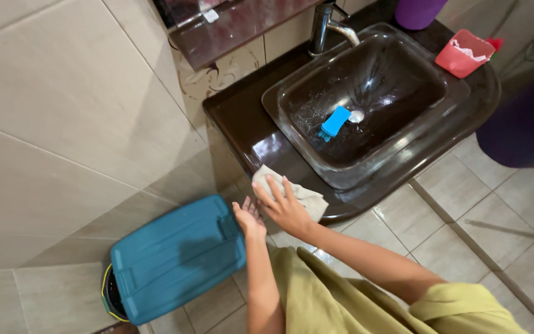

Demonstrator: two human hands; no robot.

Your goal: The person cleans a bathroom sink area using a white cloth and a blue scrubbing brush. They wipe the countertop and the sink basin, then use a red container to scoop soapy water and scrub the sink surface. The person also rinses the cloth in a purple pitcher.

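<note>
Nearest us, our left hand (248, 218) hovers cupped and empty, fingers loosely spread, just below the counter edge (242, 117) and above the teal bin lid (177, 256). Our right hand (283, 207) presses a grey cloth (307, 198) flat on the counter's front corner, fingers spread wide over it. We judge that the wiping is at the near edge. Further off, a blue brush (334, 122) lies in the glass sink (316, 158) by the drain, below the tap (326, 25).

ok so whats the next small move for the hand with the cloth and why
Probably slide the right hand and its pale cloth along the dark counter edge. The cloth is pressed flat at the front corner only, and the left hand is cupped just below the edge.
</note>
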